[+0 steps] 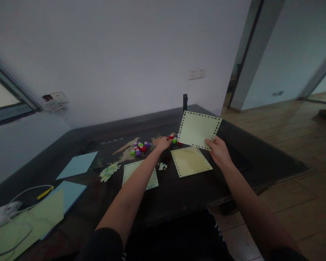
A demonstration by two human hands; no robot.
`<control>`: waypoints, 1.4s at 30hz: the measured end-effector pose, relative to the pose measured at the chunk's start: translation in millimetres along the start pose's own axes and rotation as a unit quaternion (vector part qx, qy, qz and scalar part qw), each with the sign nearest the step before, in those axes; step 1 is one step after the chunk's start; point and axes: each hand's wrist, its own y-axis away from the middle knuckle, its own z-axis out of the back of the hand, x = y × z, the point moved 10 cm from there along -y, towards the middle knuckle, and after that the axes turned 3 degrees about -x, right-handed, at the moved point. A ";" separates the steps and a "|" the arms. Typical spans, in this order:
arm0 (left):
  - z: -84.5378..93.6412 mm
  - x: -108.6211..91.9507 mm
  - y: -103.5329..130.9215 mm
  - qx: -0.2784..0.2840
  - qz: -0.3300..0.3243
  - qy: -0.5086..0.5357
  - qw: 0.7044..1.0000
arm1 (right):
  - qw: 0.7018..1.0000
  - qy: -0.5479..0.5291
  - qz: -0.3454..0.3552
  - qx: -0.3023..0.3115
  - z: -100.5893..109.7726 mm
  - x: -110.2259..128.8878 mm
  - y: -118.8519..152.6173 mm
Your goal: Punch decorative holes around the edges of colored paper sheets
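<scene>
My right hand (219, 151) pinches a pale yellow-green sheet of paper (199, 128) by its lower right corner and holds it up, tilted, over the table. Small holes run along the sheet's edges. My left hand (163, 143) reaches to the middle of the table, its fingers curled beside a small group of coloured craft punches (175, 140). What those fingers hold, if anything, is hidden. Under the raised sheet lies another punched yellow sheet (191, 162). A third punched sheet (133, 168) lies partly behind my left forearm.
More craft punches (140, 148) cluster left of my left hand. Punched-out paper bits lie in a large pile (109, 171) and a small pile (162, 166). Blue sheets (77, 165), a yellow sheet (29, 221) and a white power strip with cable (5, 214) lie on the left.
</scene>
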 end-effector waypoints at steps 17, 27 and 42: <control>30.9 -6.1 67.0 -0.034 -0.082 0.235 0.968 | 0.992 0.099 -0.024 0.071 -17.5 -11.6 7.9; 27.3 7.0 102.9 -0.058 -0.058 0.248 0.965 | 0.977 0.152 -0.078 0.124 -25.5 -33.0 12.1; -3.2 -22.7 133.2 -0.006 -0.144 0.138 0.980 | 0.934 0.348 0.027 0.074 0.3 -11.8 -5.0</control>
